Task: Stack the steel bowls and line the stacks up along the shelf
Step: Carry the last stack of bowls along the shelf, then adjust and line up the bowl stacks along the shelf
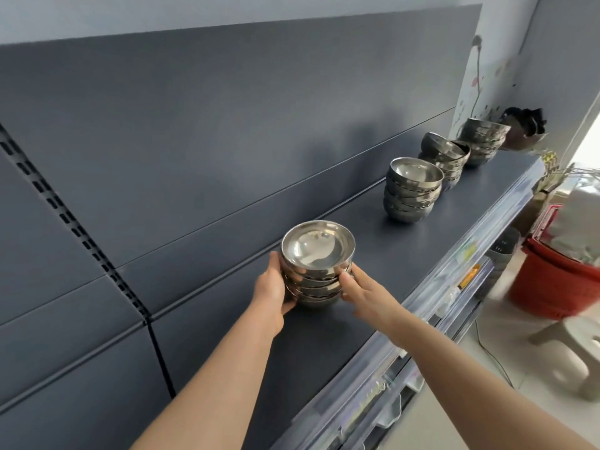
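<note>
The fingers (274,260) of the left hand (276,289) curl round the left side of the nearest stack (316,264) of steel bowls and grip it. The right hand (365,295) lays fairly straight fingers (348,282) against the stack's right side, touching it without wrapping it. The stack stands upright on the dark shelf (357,323), near the back panel. Further along the shelf, well apart from it, stand a second stack (412,194), a third stack (444,157) with its top bowl tilted, and a fourth stack (483,141). On the floor to the right are a red basket (558,282) and a stool (573,355).
</note>
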Demonstrator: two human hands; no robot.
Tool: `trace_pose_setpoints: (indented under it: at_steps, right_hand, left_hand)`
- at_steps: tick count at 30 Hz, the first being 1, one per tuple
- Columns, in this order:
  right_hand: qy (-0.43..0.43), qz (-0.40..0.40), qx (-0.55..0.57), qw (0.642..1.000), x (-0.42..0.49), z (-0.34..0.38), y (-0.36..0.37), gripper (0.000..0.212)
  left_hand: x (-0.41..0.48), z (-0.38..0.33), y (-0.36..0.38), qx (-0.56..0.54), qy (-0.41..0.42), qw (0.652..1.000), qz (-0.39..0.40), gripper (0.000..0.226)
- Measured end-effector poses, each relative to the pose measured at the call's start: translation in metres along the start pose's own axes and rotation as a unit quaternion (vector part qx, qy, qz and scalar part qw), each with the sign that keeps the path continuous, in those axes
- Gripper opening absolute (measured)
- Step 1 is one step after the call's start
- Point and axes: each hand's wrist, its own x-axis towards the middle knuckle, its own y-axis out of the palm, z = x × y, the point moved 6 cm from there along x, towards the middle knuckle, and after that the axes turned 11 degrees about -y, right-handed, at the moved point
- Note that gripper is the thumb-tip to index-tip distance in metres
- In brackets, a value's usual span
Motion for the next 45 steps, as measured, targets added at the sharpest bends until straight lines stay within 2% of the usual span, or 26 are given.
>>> trace_pose_setpoints:
  at_steps: [6,15,29,32,36,39,45]
  right_hand:
    - [0.014,-0.028,0.032,0.999,0.036,-0.004,-0.02,0.017]
    - [0.0,0.0,0.012,1.0,0.079,-0.008,-0.06,0.022]
    - [-0.058,0.148,0.016,0.987,0.133,-0.03,-0.124,0.022]
    - [-0.064,0.162,0.009,0.985,0.139,-0.029,-0.131,0.028]
    - [-0.07,0.189,0.005,0.98,0.146,-0.03,-0.134,0.021]
    - [-0.083,0.187,-0.035,0.978,0.148,-0.028,-0.136,0.038]
    - [-0.109,0.154,-0.094,0.977,0.152,-0.025,-0.151,0.041]
  left_hand:
    - [0.037,-0.016,0.024,-0.025,-0.007,0.999,0.043,0.044]
    - [0.066,-0.033,0.063,-0.04,-0.01,0.999,0.025,0.042]
    - [0.064,-0.027,0.119,-0.12,0.018,0.988,-0.092,0.04]
    - [0.06,-0.028,0.12,-0.124,0.03,0.984,-0.124,0.037]
    - [0.05,-0.031,0.118,-0.113,0.055,0.98,-0.155,0.029]
    - [0.042,-0.033,0.113,-0.083,0.07,0.977,-0.183,0.032]
    - [0.021,-0.047,0.11,-0.004,0.116,0.967,-0.227,0.037]
